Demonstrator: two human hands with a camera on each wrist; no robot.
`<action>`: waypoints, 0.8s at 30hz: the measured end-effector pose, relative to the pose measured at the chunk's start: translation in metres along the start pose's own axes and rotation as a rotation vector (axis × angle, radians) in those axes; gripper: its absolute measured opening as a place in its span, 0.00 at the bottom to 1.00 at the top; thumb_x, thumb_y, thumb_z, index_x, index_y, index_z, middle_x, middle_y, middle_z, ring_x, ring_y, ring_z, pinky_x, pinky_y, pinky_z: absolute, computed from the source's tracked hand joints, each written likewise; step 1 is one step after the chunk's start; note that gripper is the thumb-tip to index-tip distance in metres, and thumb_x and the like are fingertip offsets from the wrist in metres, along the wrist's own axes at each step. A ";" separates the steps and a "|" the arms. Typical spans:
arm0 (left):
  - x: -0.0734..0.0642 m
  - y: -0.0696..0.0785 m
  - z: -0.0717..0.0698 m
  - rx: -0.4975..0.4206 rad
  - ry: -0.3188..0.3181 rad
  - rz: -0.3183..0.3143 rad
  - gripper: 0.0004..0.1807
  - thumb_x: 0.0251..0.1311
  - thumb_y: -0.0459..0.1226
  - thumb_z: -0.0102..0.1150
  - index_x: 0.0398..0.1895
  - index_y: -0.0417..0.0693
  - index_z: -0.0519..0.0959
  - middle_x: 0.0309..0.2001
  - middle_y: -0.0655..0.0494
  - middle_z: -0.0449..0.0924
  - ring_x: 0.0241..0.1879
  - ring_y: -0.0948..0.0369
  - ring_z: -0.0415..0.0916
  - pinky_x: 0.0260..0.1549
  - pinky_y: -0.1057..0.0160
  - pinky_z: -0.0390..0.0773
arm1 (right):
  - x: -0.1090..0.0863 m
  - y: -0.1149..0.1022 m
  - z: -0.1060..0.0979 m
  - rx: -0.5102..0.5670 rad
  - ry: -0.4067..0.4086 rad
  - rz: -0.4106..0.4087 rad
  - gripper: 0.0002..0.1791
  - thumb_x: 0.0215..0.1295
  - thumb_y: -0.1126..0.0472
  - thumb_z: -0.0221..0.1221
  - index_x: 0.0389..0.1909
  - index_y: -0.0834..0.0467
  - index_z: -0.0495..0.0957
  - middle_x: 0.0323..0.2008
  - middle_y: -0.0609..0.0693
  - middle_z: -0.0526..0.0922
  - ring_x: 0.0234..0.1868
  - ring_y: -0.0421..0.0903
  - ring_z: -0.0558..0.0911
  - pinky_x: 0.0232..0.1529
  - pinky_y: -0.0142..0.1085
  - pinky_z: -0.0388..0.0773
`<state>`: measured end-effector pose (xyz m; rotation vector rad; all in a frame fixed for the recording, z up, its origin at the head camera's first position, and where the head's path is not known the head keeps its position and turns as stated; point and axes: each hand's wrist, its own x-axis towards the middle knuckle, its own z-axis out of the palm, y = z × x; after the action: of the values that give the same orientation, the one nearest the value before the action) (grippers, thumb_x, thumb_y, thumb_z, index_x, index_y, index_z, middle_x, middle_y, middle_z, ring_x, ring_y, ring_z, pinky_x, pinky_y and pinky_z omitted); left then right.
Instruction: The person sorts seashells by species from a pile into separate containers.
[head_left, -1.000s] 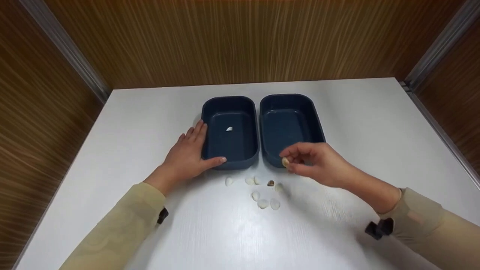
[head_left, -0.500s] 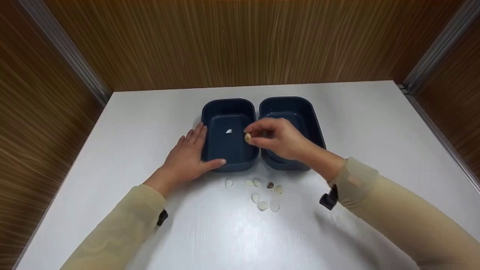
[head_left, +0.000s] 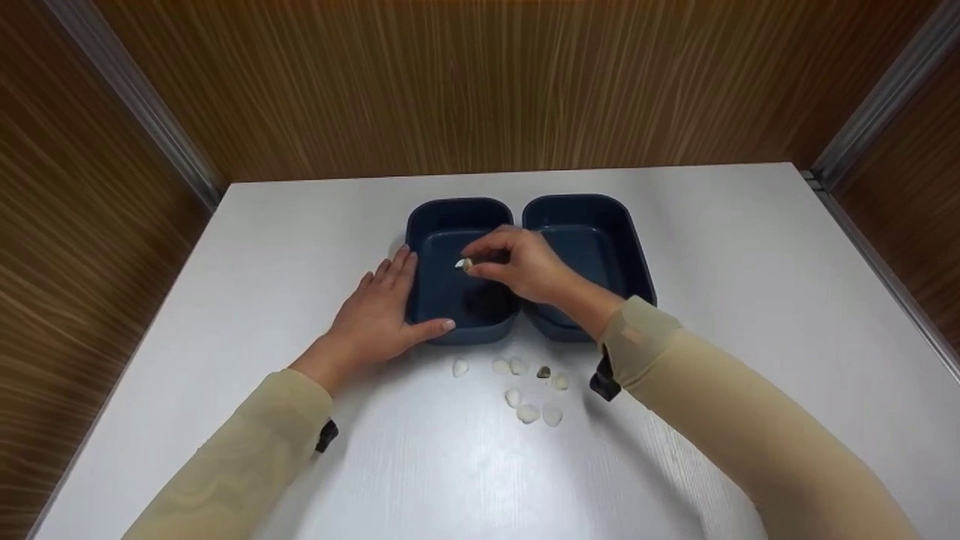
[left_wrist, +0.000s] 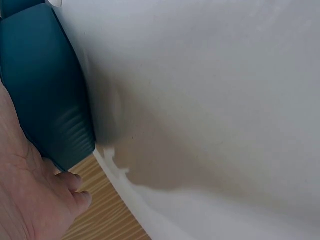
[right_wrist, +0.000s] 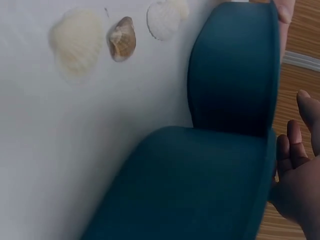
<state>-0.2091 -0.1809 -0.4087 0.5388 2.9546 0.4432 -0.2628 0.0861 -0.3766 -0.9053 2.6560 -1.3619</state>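
Note:
Two dark blue rectangular bins stand side by side, the left bin (head_left: 461,334) and the right bin (head_left: 589,247). My left hand (head_left: 371,319) rests along the left bin's outer side, fingers stretched out and thumb over its front rim. Over the inside of that bin, my right hand (head_left: 525,262) pinches a small tan seashell (head_left: 469,265) between thumb and fingertips. A small white shell (head_left: 459,264) shows right beside those fingertips. In the right wrist view the hand (right_wrist: 300,165) is partly cut off behind the bins, and the pinched shell is hidden.
Several pale shells (head_left: 528,413) lie on the white table (head_left: 420,465) in front of the bins. Among them is a brown spiral shell (right_wrist: 122,40), close to a ribbed cream shell (right_wrist: 77,40). Wood-grain panels (head_left: 487,90) enclose the table's back and sides.
My right hand has carried the tan shell leftward from the front of the right bin to over the left bin, near the white shell. My left hand has stayed in place.

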 end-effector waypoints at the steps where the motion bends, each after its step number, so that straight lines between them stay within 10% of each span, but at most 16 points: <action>1: 0.000 0.000 0.000 0.002 -0.002 0.001 0.72 0.55 0.86 0.36 0.87 0.44 0.35 0.87 0.49 0.30 0.84 0.44 0.39 0.80 0.41 0.44 | 0.001 0.001 0.001 -0.017 -0.002 -0.001 0.14 0.69 0.62 0.72 0.53 0.56 0.90 0.47 0.52 0.86 0.49 0.47 0.83 0.53 0.40 0.80; 15: 0.002 0.000 -0.003 -0.004 -0.008 -0.003 0.72 0.56 0.86 0.36 0.87 0.45 0.34 0.87 0.50 0.29 0.85 0.46 0.37 0.81 0.43 0.42 | 0.005 -0.002 0.000 -0.104 0.001 -0.019 0.18 0.71 0.60 0.71 0.59 0.57 0.87 0.53 0.55 0.86 0.57 0.54 0.84 0.61 0.47 0.79; 24: 0.000 -0.002 -0.003 -0.020 0.000 -0.007 0.72 0.56 0.85 0.39 0.87 0.45 0.35 0.87 0.50 0.30 0.85 0.46 0.38 0.81 0.43 0.42 | -0.023 -0.023 -0.037 -0.060 0.036 -0.055 0.16 0.70 0.63 0.71 0.58 0.57 0.87 0.49 0.56 0.87 0.48 0.49 0.82 0.48 0.40 0.79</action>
<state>-0.2097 -0.1832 -0.4062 0.5254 2.9479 0.4720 -0.2427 0.1147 -0.3415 -0.9768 2.7326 -1.3289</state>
